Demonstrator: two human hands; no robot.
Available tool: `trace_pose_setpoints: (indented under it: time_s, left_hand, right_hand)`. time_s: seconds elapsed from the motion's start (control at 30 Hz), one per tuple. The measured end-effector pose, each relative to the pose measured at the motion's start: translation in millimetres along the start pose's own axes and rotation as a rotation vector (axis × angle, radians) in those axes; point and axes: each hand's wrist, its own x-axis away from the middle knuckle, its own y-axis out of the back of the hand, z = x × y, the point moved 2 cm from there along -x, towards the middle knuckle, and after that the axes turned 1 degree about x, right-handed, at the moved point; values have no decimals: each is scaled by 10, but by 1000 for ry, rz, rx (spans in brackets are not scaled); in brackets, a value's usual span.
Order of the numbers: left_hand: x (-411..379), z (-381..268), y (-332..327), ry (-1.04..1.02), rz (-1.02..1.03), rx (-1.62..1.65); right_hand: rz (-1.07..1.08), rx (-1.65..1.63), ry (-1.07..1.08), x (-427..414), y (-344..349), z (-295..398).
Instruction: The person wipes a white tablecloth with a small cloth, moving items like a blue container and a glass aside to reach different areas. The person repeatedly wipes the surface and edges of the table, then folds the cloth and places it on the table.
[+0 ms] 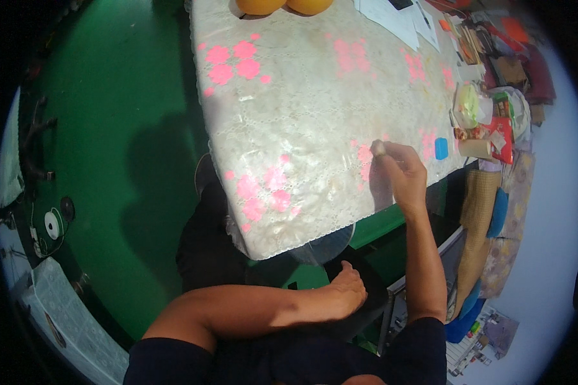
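My right hand (408,171) is raised over the right side of a table (298,120) covered with a pale lace-patterned cloth with pink flowers. Between its thumb and fingertips it pinches a small pale, brownish item (378,148), too blurred to name. Beneath the hand, its shadow falls on the cloth. My left hand (350,291) lies across my lap near my right thigh, below the table edge. Its palm side is hidden, so whether it holds anything does not show. A small blue box-like object (441,148) sits on the cloth to the right of my right hand.
Two orange-yellow round fruits (261,6) stand at the far edge. Papers (395,21) lie at the far right. Food packages (501,137) and a beige cylinder (476,148) crowd the right end. Beyond is a sofa-like seat (503,264). Green floor (101,120) stretches left.
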Motion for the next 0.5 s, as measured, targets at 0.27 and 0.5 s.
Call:
trace_pose_setpoints:
  time_s: [0.27, 0.5]
  left_hand:
    - [-14, 10, -41, -3, -10, 0]
    - [18, -16, -28, -1, -70, -18]
  right_hand:
    - [-9, 142, 159, -20, 91, 127]
    - [-34, 245, 247, -124, -98, 132]
